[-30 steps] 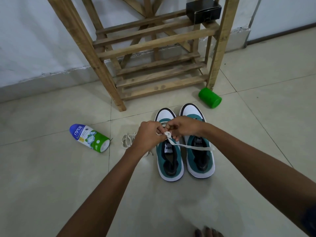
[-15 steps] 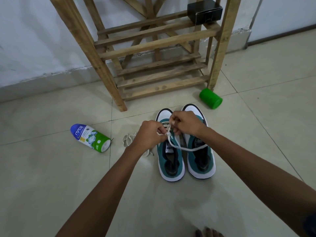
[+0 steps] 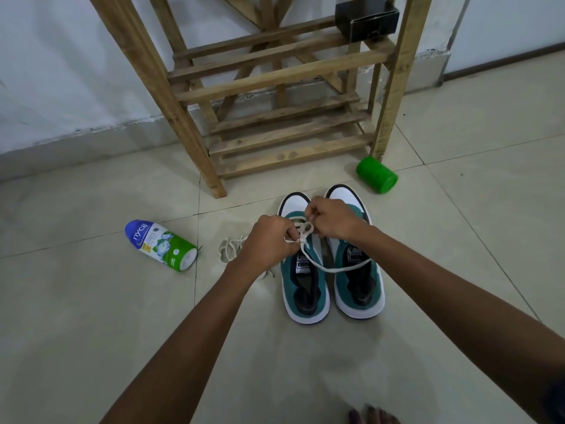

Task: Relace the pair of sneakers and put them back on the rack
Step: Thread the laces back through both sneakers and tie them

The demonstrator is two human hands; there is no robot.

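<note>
Nearest the camera, a few bare toes show at the bottom edge. Past them, two teal-and-white low sneakers stand side by side on the pale tiled floor, toes toward the rack: the left sneaker and the right sneaker. Both hands work over the left sneaker's eyelets. The left hand pinches the flat white lace with curled fingers, and the right hand pinches it close by, nearer the toe. A slack loop of the lace trails across the right sneaker's tongue.

To thread well, I judge it best to keep the lace flat and untwisted, pull each crossing snug before the next, and keep both ends even; that trailing loop could snag.

A second loose white lace lies coiled on the floor just left of the left wrist, likely for the right sneaker.

Farther out lie one white-and-green powder bottle with a blue cap on its side, and one bright green plastic cylinder by the rack's leg. Beyond stands one slatted wooden shoe rack, with one small black box on an upper shelf.

Count: two sneakers, two laces, two hands.
</note>
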